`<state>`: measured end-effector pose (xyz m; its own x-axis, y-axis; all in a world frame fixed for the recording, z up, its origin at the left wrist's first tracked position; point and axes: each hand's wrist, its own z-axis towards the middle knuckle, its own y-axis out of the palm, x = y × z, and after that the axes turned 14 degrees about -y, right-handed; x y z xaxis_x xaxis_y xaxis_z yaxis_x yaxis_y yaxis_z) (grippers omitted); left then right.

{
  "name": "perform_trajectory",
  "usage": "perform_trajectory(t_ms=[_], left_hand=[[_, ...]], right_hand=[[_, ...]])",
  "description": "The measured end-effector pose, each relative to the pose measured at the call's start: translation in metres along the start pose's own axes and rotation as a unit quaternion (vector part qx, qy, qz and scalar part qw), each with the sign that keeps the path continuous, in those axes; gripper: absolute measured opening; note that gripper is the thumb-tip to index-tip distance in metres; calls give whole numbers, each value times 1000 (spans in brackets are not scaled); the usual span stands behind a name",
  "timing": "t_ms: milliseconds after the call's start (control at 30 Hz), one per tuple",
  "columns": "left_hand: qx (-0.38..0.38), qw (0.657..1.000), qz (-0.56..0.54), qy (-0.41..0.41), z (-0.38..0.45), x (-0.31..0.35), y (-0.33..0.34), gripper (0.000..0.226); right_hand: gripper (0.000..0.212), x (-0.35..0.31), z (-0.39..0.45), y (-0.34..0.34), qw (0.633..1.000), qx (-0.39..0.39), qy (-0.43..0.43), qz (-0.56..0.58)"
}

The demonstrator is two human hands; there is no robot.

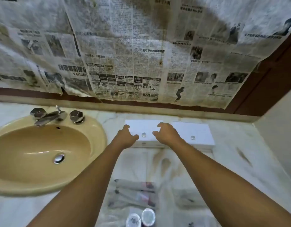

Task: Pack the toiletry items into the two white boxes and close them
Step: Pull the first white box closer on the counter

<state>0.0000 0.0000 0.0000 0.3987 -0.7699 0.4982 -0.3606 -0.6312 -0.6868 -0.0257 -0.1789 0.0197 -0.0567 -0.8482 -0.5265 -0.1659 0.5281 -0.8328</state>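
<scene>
Right now both hands are stretched out over the left box (144, 128), one of two white boxes sitting side by side at the back of the tabletop (239, 161), close to the wall. The left hand (125, 136) is at that box's left front corner, fingers curled loosely with the tips near the lid; whether they touch it I cannot tell. The right hand (166, 133) hovers at the box's right end, fingers bent like a claw and spread, holding nothing. Between the two hands a small clear knob (143, 134) shows on the lid. The right box (193, 132) lies just beside the left one, lid down, with its own knob (192, 137) near the front edge. Both lids look flat and closed.

Near the person, at the bottom of the view, the toiletry items lie on the tabletop: a few wrapped packets (135, 192), blurred, and two small round-topped jars (141, 217) touching each other. They are well apart from the boxes.

To the left a yellowish sink (43, 151) is set into the tabletop, with a chrome tap (48, 116) behind the bowl. Old newspaper (125, 54) covers the wall above.
</scene>
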Motion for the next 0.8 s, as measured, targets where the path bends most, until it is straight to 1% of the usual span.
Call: perform_trajectory(t_ms=[100, 233, 533, 800], left_hand=[[-8, 1000, -13, -11, 3, -4, 6, 77], [-6, 999, -41, -18, 2, -4, 13, 76], [1, 998, -57, -16, -12, -14, 16, 71], [9, 998, -62, -13, -47, -39, 28, 68]], right_hand=[[53, 2, 0, 7, 1000, -7, 18, 5], [58, 1, -1, 17, 999, -29, 32, 15], [59, -2, -13, 33, 998, -25, 39, 37], [57, -7, -50, 49, 998, -5, 47, 49]])
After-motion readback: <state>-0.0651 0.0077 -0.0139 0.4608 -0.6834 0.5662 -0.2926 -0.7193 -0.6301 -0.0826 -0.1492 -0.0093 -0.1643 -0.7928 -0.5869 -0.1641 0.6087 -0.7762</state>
